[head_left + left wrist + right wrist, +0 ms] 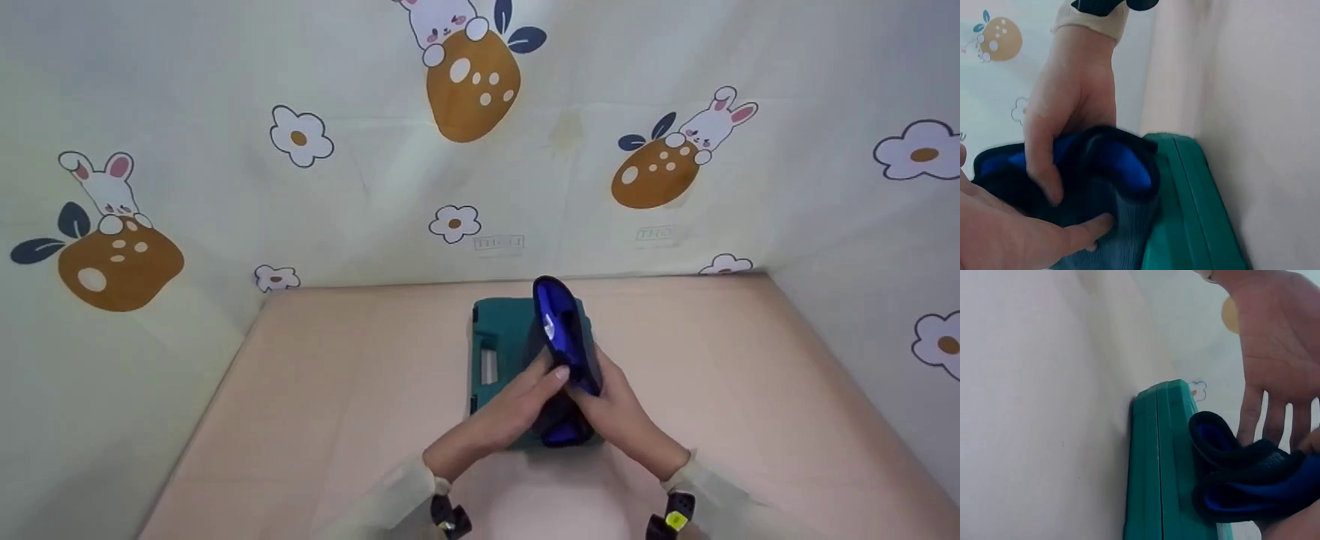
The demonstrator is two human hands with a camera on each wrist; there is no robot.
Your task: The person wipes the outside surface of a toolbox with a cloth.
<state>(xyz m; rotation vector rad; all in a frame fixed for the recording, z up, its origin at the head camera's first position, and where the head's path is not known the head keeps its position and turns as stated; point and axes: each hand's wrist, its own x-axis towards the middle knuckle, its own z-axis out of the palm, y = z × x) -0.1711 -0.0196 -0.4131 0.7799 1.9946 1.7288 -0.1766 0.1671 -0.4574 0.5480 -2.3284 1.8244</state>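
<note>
A dark cloth pouch with black-bound edges and a bright blue lining is held up above a green plastic case. My left hand grips the pouch from the left, its thumb at the opening. From the right, my right hand holds the other side with its thumb by the lining. In the left wrist view the pouch has a ribbed outside and a curved open mouth. Folds of the pouch show blue inside in the right wrist view. Its contents cannot be seen.
The green case lies flat on a pale pink tabletop, its handle side to the left. A printed cloth backdrop with rabbits and flowers rises behind the table and along both sides.
</note>
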